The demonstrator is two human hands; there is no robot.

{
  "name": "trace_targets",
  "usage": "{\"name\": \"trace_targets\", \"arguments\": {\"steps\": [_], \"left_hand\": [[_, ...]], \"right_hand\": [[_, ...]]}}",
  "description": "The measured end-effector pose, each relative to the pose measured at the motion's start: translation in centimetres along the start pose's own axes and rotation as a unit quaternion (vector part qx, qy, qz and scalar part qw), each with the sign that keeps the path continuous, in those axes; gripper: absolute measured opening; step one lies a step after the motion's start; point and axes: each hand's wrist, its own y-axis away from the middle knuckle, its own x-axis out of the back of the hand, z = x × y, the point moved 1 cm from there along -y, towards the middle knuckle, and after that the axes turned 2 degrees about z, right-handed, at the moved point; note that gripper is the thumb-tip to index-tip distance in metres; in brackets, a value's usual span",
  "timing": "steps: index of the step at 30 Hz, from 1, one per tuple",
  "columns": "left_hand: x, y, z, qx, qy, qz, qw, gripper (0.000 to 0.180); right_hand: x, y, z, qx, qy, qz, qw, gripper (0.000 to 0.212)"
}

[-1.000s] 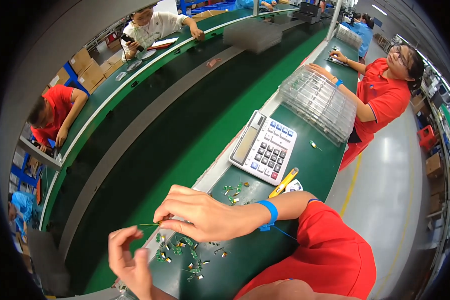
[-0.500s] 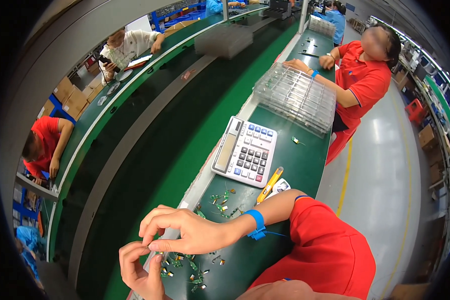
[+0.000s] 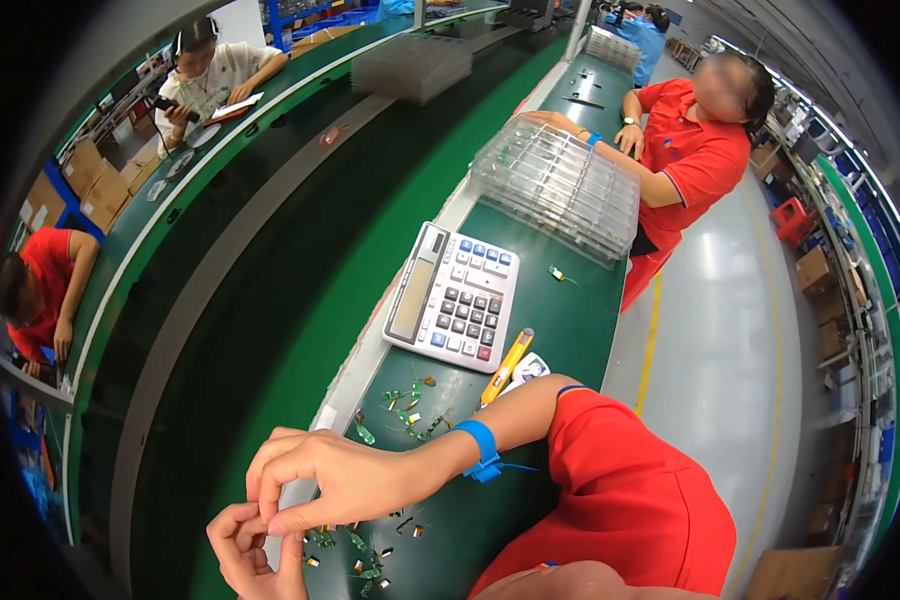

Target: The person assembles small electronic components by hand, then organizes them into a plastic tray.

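My left hand [image 3: 252, 555] and my right hand [image 3: 345, 480] meet at the fingertips over the near left edge of the green bench. Both are closed in a pinch; what lies between them is hidden or too small to name. A blue wrist strap [image 3: 482, 448] circles my right wrist. Small green circuit boards with wires [image 3: 375, 568] lie scattered just below and beside my hands. More little boards [image 3: 410, 402] are spread beyond my right wrist, near a white desk calculator [image 3: 457, 300]. Next to my right forearm is a yellow utility knife [image 3: 508, 366].
A white rounded object [image 3: 530, 368] sits partly behind my forearm. Stacked clear plastic trays [image 3: 560, 190] stand farther along the bench, near a co-worker in red [image 3: 695, 150]. One loose board [image 3: 558, 273] lies before them. A conveyor belt [image 3: 270, 330] runs along the left; more people work across it.
The whole scene has shifted left in the picture as my view turned. My hands stay pinched together over the bench edge. Across the belt, the person in the pale top has lifted into fuller view.
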Motion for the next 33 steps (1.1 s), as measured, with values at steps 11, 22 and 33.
{"name": "trace_targets", "arguments": {"steps": [11,22,33], "left_hand": [[1.0,-1.2,-1.1,-0.018,-0.100,-0.090,0.991,0.020],[0.4,-0.6,-0.5,0.082,0.085,-0.056,0.991,0.014],[1.1,-1.2,1.0,0.033,0.065,-0.138,0.988,0.016]], "right_hand": [[0.7,-0.7,0.0,0.015,0.021,0.057,0.998,0.015],[0.7,-0.7,0.4,0.072,0.033,-0.013,0.997,0.024],[2.2,-1.4,-0.9,0.073,-0.040,0.095,0.992,0.012]]}}
